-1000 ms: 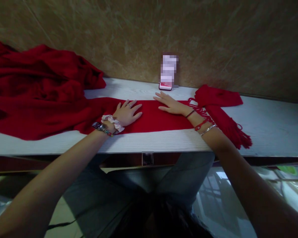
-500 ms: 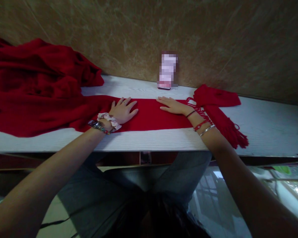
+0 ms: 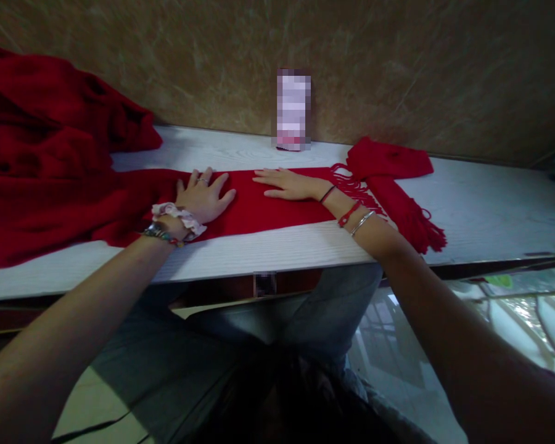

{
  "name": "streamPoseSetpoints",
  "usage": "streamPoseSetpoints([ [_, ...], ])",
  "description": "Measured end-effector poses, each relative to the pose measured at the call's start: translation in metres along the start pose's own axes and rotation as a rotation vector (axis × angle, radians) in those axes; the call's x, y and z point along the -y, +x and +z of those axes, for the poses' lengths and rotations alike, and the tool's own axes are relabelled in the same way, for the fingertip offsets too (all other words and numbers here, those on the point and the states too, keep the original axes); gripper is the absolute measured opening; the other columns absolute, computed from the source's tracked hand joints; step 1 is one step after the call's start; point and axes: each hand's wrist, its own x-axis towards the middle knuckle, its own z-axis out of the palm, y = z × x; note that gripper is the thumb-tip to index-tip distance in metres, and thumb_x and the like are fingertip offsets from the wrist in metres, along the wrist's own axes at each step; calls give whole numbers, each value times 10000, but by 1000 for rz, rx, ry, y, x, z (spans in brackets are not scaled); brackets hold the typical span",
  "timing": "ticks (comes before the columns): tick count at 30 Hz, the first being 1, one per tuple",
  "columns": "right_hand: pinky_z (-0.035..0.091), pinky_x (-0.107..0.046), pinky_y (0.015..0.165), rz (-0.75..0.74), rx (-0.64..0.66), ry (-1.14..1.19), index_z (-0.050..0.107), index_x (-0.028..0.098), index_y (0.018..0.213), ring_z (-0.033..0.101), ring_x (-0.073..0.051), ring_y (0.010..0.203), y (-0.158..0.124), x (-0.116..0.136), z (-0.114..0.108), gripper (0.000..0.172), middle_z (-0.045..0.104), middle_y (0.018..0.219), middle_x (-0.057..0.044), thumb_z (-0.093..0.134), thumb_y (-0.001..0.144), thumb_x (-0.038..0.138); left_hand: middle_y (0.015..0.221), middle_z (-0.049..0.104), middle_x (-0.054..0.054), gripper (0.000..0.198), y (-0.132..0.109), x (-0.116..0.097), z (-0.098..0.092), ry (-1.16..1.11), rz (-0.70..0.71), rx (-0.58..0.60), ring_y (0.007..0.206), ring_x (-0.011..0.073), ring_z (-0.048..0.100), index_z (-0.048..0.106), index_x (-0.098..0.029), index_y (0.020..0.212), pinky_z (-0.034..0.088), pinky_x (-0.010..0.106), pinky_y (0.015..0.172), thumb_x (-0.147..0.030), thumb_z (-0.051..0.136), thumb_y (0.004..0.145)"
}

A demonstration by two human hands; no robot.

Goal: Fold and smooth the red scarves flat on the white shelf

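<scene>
I see the scarf (image 3: 254, 213) as matt red cloth; the table (image 3: 282, 246), pale grained wood; the wall (image 3: 398, 74), glossy stone.

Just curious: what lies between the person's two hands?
Only a flat stretch of the red scarf, which the left hand and right hand both rest on; the head view shows it.

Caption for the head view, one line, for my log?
Open and flat, left hand and right hand rest on a red fringed scarf spread along a white table.
</scene>
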Motion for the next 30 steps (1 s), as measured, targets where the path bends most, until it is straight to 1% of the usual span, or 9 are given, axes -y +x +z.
streamPoseSetpoints([
  [2, 149, -484, 1106, -21, 54, 8, 335, 209, 1382, 224, -253, 1353, 8, -6, -9, 619, 265, 1483, -69, 440, 857, 520, 1477, 222, 69, 599, 1, 1, 1, -13, 2, -3, 1340, 366, 165, 300, -224, 1403, 195, 608, 1020, -508, 207, 884],
  [4, 222, -413, 1094, -43, 167, 0, 403, 198, 1341, 316, -236, 1312, 19, -11, -24, 600, 357, 1442, -46, 516, 829, 490, 1476, 229, 39, 608, 2, 3, 2, -46, 8, -10, 1336, 376, 156, 306, -232, 1400, 176, 619, 1024, -536, 206, 883],
  [7, 299, -376, 1050, 33, 330, -18, 484, 146, 1272, 427, -220, 1233, 37, -13, -46, 508, 493, 1343, -41, 534, 840, 409, 1463, 264, 2, 638, 5, 6, 4, -126, 24, -16, 1328, 398, 138, 314, -258, 1391, 132, 642, 1025, -607, 216, 865],
  [10, 341, -353, 1017, 66, 372, -21, 532, 133, 1224, 482, -208, 1177, 45, -8, -58, 443, 555, 1278, -22, 515, 852, 374, 1454, 284, 5, 657, 5, 7, 5, -121, 27, -21, 1324, 399, 146, 324, -268, 1385, 144, 643, 1022, -635, 210, 852],
  [15, 324, -342, 1029, 15, 313, -30, 484, 90, 1259, 450, -205, 1206, 33, -1, -51, 472, 501, 1333, -66, 548, 840, 298, 1461, 253, 89, 605, 4, 6, 5, 6, 29, -27, 1325, 376, 198, 315, -224, 1394, 226, 631, 1001, -524, 201, 881],
  [18, 264, -347, 1079, -19, 228, -41, 457, 168, 1298, 370, -207, 1279, 21, 0, -37, 549, 418, 1404, -50, 575, 811, 393, 1452, 274, 80, 591, 3, 5, 5, 14, 26, -32, 1328, 365, 206, 309, -250, 1395, 237, 621, 1004, -517, 202, 879],
  [22, 198, -409, 1105, -21, 61, -37, 356, 190, 1365, 276, -213, 1332, 6, -1, -15, 621, 319, 1460, -66, 414, 857, 542, 1452, 273, 95, 601, 3, 4, 4, 8, 25, -35, 1325, 378, 207, 316, -219, 1395, 232, 620, 1006, -506, 208, 878],
  [25, 173, -460, 1104, -9, -22, -43, 322, 186, 1384, 254, -230, 1342, 1, 2, -4, 641, 293, 1470, -89, 316, 875, 575, 1458, 267, 70, 607, 3, 4, 4, -12, 14, -25, 1328, 381, 199, 324, -224, 1393, 218, 593, 1029, -520, 214, 874],
  [30, 129, -527, 1094, 9, -100, -57, 251, 217, 1415, 150, -263, 1374, 1, 17, 1, 672, 205, 1503, -79, 319, 863, 593, 1476, 228, 65, 625, 2, 4, 3, -14, -56, -19, 1345, 371, 165, 295, -236, 1405, 206, 582, 1042, -543, 216, 867],
])
